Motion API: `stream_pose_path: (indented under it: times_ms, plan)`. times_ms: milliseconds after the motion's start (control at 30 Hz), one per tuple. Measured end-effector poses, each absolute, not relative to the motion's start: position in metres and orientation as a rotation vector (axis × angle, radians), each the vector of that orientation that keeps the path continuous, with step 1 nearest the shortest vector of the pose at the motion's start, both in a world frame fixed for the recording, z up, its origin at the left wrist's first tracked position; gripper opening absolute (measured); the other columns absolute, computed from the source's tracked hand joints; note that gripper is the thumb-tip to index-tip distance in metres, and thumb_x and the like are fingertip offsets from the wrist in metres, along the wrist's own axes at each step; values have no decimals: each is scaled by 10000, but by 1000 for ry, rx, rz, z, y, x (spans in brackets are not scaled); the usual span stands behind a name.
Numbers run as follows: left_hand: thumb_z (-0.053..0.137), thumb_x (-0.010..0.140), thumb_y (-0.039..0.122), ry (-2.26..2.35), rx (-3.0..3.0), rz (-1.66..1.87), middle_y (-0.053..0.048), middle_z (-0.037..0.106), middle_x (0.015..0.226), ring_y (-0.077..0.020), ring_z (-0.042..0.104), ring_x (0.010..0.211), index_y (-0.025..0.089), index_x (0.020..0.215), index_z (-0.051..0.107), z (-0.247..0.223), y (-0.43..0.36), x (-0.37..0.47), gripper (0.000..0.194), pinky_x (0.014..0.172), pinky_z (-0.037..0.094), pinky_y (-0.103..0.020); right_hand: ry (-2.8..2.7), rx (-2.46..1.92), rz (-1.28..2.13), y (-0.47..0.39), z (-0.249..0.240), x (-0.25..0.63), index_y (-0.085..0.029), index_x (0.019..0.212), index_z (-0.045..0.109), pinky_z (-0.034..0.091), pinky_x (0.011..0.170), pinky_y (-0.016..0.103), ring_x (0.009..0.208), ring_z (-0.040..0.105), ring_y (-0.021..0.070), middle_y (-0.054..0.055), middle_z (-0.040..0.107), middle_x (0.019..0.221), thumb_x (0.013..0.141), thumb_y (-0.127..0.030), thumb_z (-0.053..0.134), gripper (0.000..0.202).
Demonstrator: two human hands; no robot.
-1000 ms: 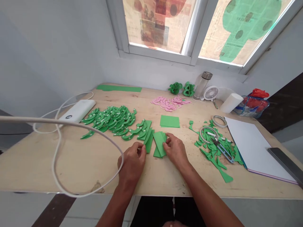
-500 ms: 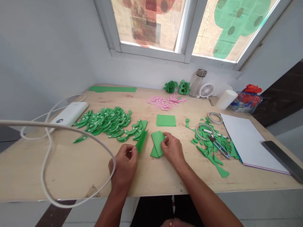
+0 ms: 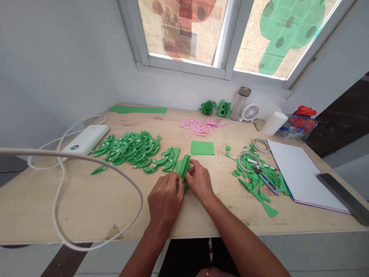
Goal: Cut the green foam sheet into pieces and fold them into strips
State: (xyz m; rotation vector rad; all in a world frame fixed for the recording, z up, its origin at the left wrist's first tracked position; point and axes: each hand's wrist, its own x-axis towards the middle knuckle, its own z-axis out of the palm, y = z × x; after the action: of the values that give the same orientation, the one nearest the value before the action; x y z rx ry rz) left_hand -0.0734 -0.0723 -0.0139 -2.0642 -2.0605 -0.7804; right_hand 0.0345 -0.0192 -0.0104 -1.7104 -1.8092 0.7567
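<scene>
Between my hands, near the table's front, stands a folded piece of green paper (image 3: 182, 167), tilted upward. My left hand (image 3: 167, 196) pinches it from the left, thumb and fingers closed on its lower edge. My right hand (image 3: 200, 181) closes on its right side with bent fingers. More green paper lies beneath, mostly hidden by the hands. Just behind and left are green curved cut-outs with small white patches (image 3: 158, 162) and a flat green sheet (image 3: 173, 157). A green paper rectangle (image 3: 202, 147) lies beyond my right hand.
A heap of green cut-outs (image 3: 129, 149) and a white power bank (image 3: 86, 140) lie left, a white cable (image 3: 138, 188) looping across. To the right are green scraps (image 3: 261, 194), scissors (image 3: 268, 181), tape rolls (image 3: 261, 145), white sheets (image 3: 302, 177) and a phone (image 3: 343, 196). Pink cut-outs (image 3: 201, 126) lie behind.
My left hand has moved right with the folded green paper to meet my right hand. My right hand has shifted slightly left, and both now hold the paper over the green pieces.
</scene>
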Motion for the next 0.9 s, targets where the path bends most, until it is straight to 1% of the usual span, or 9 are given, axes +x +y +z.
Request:
stream_pose_path:
  times_ms: [67,100,167,267,367,467,600,733,900]
  plan:
    - [411,876,204,-1997,-2142,-733,-114,691,1000,-254,610,967,191,824,600,-13,-70,-75,196,810,452,-355,-1838,-1705,757,-17,-9,29,-201,1217,578,457,677,235,762,661,169,7,715,797,765,-112,558,461]
    - [416,869,195,-1986,-2170,-708,-116,687,1020,-258,604,975,191,817,599,-13,-69,-76,190,813,452,-362,-1853,-1706,752,-16,-8,28,-198,1220,578,458,692,243,779,662,174,12,718,805,774,-122,558,453]
    - [418,861,187,-1996,-2191,-666,-107,691,946,-264,608,913,195,798,594,-12,-67,-77,187,764,453,-372,-1879,-1715,731,-17,-5,28,-193,1229,575,461,732,266,826,658,189,31,722,851,801,-151,551,431]
    - [409,861,187,-2010,-2206,-613,-98,675,829,-270,601,837,199,792,592,-10,-65,-78,197,709,439,-380,-1907,-1731,664,-21,-1,34,-180,1275,542,462,786,308,923,636,210,80,696,1031,845,-182,518,430]
    - [427,869,219,-2007,-2227,-584,-100,675,849,-275,597,855,196,834,601,-8,-65,-78,180,713,435,-381,-2051,-1634,458,-26,1,39,-183,1286,533,455,857,343,1057,570,228,112,620,1200,884,-180,472,407]
    - [491,836,224,-1978,-2277,-551,-99,684,949,-279,594,918,187,915,615,-7,-67,-78,152,734,442,-384,-2290,-1486,263,-27,0,39,-201,1211,587,426,913,371,1171,478,247,112,562,1295,908,-150,432,344]
    - [535,805,234,-1935,-2360,-489,-114,662,1115,-292,579,1009,184,1029,622,-8,-72,-81,246,772,453,-405,-2484,-1421,204,-21,-4,36,-215,1110,625,404,910,387,1167,461,249,101,584,1254,912,-167,469,256]
    - [521,817,247,-1926,-2425,-575,-106,658,1150,-278,580,1046,206,1044,628,-12,-71,-93,255,838,463,-408,-2530,-1384,199,-18,-6,35,-209,1067,628,384,907,380,1146,468,238,100,602,1196,905,-178,496,211]
    - [489,848,279,-1895,-2391,-717,-102,652,1168,-262,572,1089,202,1047,636,-12,-63,-110,259,934,451,-395,-2545,-1373,167,-20,-7,35,-191,1042,627,371,893,380,1134,466,251,110,604,1178,878,-193,534,188]
